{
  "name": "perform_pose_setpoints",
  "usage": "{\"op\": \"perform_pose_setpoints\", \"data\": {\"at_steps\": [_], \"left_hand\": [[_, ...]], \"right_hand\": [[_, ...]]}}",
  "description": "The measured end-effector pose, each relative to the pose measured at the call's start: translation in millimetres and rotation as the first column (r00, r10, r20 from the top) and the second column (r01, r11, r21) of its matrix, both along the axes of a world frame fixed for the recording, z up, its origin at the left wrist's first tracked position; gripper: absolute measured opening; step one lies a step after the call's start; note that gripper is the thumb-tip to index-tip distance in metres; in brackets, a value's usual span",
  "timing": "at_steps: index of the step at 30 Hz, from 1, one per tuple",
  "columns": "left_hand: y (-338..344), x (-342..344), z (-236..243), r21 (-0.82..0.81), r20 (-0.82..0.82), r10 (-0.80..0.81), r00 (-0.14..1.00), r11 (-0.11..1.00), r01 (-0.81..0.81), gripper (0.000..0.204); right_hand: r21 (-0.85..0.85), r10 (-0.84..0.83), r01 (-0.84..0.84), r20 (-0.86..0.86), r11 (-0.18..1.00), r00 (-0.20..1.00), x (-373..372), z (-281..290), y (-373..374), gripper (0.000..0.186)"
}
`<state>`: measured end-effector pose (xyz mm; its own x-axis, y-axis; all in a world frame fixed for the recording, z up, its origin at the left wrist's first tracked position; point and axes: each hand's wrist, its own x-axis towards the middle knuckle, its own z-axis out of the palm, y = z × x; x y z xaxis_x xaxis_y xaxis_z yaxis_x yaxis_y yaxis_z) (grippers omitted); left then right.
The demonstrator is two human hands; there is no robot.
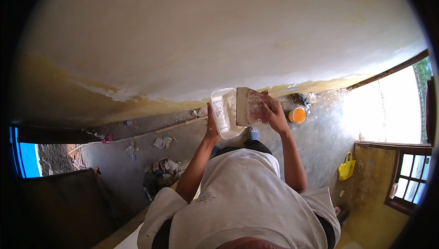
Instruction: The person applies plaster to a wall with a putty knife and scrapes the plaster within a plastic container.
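My left hand (211, 123) grips a white, rounded rectangular plastic container (224, 111) by its left side, its inside smeared with pale material. Just to its right, my right hand (274, 113) is closed on a flat, square, cream-coloured putty spreader (246, 103) with reddish-brown, mottled patches, its left edge close beside the container's rim. Both are held out over my lower body and feet, in front of a wall (219, 38) with a broad white coating above a patchy yellow band.
Below are a concrete floor (315, 143), an orange bucket (297, 115), dark debris (302, 99), a long pole (137, 133) and a rubbish pile (164, 173). A yellow bag (346, 166) stands near a barred window (411, 178) at right; a bright opening (384, 107) is beyond.
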<state>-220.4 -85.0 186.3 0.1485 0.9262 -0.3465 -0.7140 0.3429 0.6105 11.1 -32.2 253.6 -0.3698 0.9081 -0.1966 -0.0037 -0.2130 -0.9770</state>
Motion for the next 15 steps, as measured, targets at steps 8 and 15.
{"op": "perform_pose_setpoints", "data": {"at_steps": [8, 15], "left_hand": [[43.3, 137.0, -2.9, 0.012, 0.047, -0.011, 0.999, 1.0, 0.011, 0.086], [61.6, 189.2, -11.0, 0.06, 0.135, -0.013, 0.991, 0.998, 0.005, 0.086]], "right_hand": [[0.33, -0.172, 0.125, 0.115, 0.936, 0.978, 109.1, -33.1, 3.9, 0.028], [0.386, -0.248, 0.163, 0.182, 0.908, 0.951, 157.4, -33.3, 19.0, 0.022]]}}
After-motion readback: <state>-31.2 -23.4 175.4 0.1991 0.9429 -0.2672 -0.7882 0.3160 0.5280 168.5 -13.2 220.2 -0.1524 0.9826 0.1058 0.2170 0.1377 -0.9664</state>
